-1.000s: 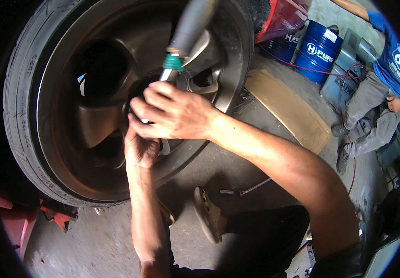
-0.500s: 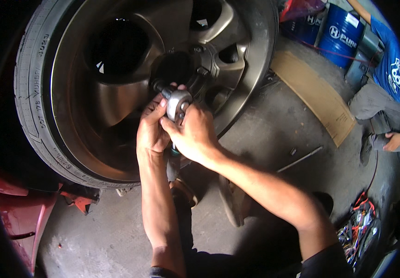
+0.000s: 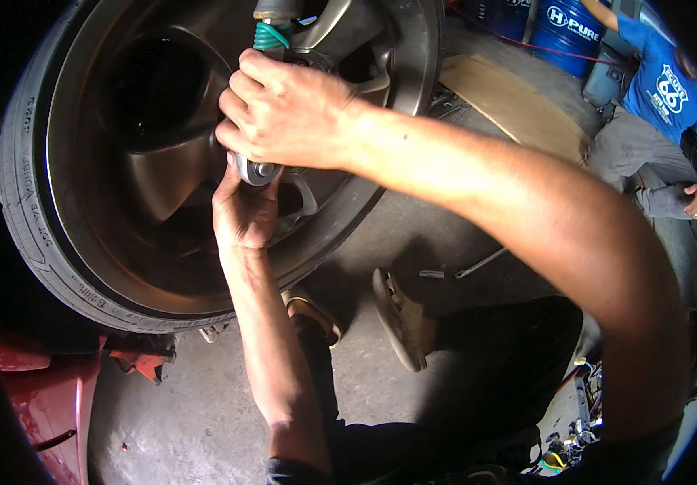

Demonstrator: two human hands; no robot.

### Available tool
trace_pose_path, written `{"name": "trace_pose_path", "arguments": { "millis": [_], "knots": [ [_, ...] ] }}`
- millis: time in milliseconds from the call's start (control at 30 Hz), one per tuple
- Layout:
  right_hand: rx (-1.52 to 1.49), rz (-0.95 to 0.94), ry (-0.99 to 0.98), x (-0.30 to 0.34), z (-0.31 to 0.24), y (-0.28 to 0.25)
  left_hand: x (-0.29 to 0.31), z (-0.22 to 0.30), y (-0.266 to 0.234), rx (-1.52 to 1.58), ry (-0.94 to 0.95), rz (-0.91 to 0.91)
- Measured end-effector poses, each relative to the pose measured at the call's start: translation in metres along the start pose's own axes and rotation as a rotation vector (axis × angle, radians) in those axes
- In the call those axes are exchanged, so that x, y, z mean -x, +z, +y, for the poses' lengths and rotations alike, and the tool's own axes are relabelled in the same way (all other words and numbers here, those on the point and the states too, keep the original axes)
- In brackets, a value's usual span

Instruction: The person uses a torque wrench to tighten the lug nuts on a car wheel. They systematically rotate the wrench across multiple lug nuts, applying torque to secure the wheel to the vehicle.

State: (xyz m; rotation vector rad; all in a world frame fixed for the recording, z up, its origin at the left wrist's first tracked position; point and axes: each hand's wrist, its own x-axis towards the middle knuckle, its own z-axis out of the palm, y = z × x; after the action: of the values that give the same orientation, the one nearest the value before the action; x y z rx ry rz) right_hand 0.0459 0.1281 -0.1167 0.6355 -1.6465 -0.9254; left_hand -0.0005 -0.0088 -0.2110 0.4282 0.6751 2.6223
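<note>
A ratchet wrench (image 3: 256,170) is at the middle of a bronze-coloured car wheel (image 3: 150,174) with a black tyre (image 3: 23,190). Its round silver head shows below my fingers. The handle points up, with a green coiled part (image 3: 270,36) and a grey end beyond my knuckles. My right hand (image 3: 288,109) is wrapped round the handle close to the head. From below, my left hand (image 3: 245,212) holds the head, thumb up along its side. The wheel's hub and whatever the wrench sits on are hidden behind my hands.
Red bodywork (image 3: 49,404) and a red stand (image 3: 145,364) are at lower left. A short metal cylinder (image 3: 431,275) and a rod (image 3: 482,263) lie on the floor. Cardboard (image 3: 518,105), blue drums (image 3: 562,36) and a seated person (image 3: 655,105) are at right. Wires (image 3: 558,453) lie lower right.
The wrench handle has swung from pointing down to pointing up. My right hand has moved up with it, across the left hand's front. The view has shifted slightly right.
</note>
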Motion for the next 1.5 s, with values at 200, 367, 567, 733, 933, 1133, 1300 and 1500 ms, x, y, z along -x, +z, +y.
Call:
{"name": "trace_pose_path", "arguments": {
  "millis": [200,367,567,733,933,1133,1300,1500],
  "knots": [
    [-1.062,-0.644,1.238,0.011,-0.046,-0.021,0.0,-0.001,0.0,0.004,0.01,-0.004],
    [-1.585,-0.574,1.836,-0.007,-0.09,-0.026,0.007,0.015,-0.001,-0.346,-0.119,0.003],
    [-1.208,-0.59,1.242,0.013,-0.06,-0.02,0.01,0.011,-0.006,0.024,-0.121,0.016],
    [-0.464,-0.569,0.242,0.001,-0.001,-0.007,-0.001,0.005,-0.001,-0.028,-0.103,0.164],
    [-0.195,-0.559,0.075,-0.014,0.006,-0.01,-0.002,0.006,-0.001,0.0,-0.087,0.078],
    [-1.322,-0.969,1.39,0.007,-0.049,-0.018,0.005,0.004,0.018,0.0,-0.093,0.128],
    [-1.579,-0.933,1.544,0.007,-0.083,-0.012,0.043,0.03,0.055,-0.909,0.138,0.292],
    [-1.239,-0.815,1.35,0.019,-0.034,-0.01,0.041,0.032,0.047,-1.489,1.633,0.151]
  ]
}}
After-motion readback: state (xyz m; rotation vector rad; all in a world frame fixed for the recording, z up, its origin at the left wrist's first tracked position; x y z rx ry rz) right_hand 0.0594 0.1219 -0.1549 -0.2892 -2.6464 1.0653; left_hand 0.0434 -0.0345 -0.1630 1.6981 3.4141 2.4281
